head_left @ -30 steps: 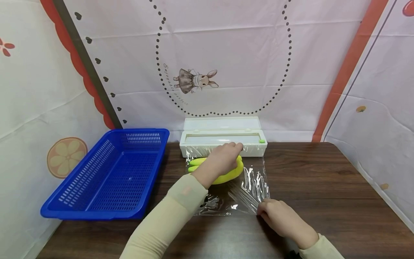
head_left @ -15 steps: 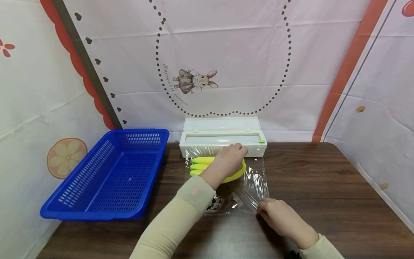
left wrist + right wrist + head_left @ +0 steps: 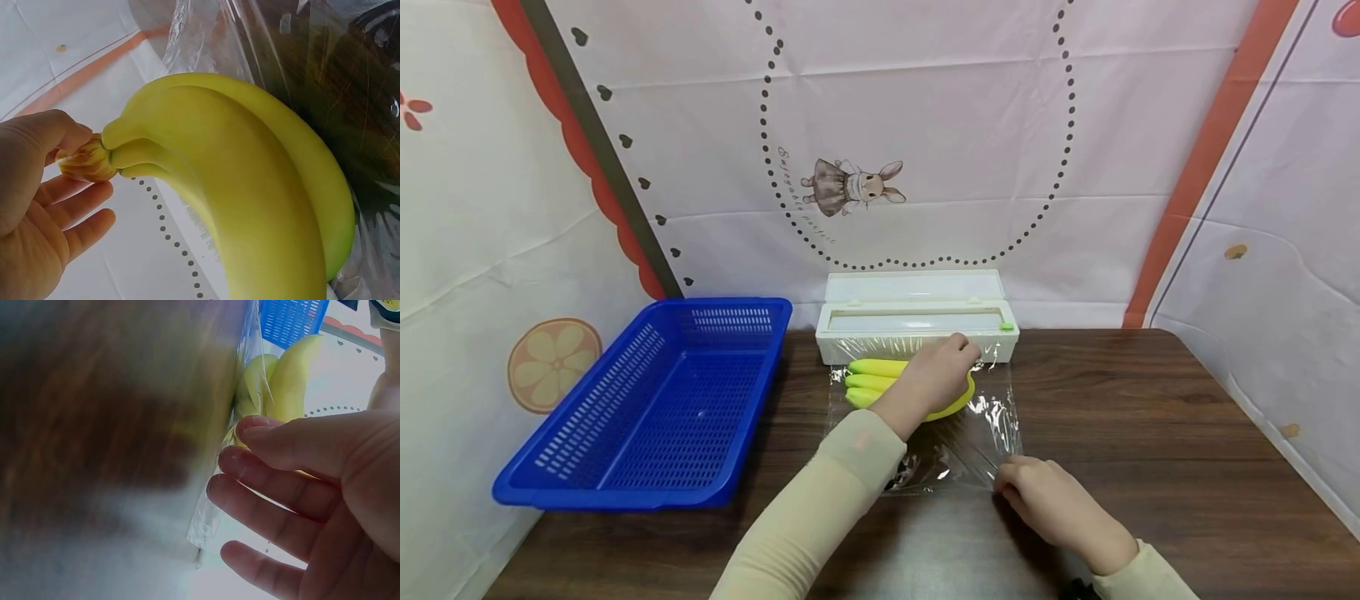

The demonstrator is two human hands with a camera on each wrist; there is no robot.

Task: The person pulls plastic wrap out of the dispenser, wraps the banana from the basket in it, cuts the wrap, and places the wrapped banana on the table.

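A bunch of yellow bananas [image 3: 874,383] with greenish tips lies on a sheet of clear plastic wrap [image 3: 966,454] spread over the table. My left hand [image 3: 936,375] reaches across the bunch and pinches its brown stem [image 3: 87,159] between thumb and fingers. The sheet's near right corner is pinched by my right hand [image 3: 1056,504], low against the table. In the right wrist view, the thumb and index fingertip of the right hand [image 3: 312,487] meet at the wrap's edge, with the other fingers spread loosely. My left forearm hides part of the wrap.
Behind the bananas stands a white plastic wrap dispenser [image 3: 917,343], its lid raised, with the sheet coming over its front. At the left sits a blue perforated basket [image 3: 730,467]. A printed cloth [image 3: 917,125] hangs around the dark wooden table [image 3: 1150,433].
My left hand has shifted the banana bunch a little to the right and slightly away over the wrap. The right hand stays at the sheet's corner.
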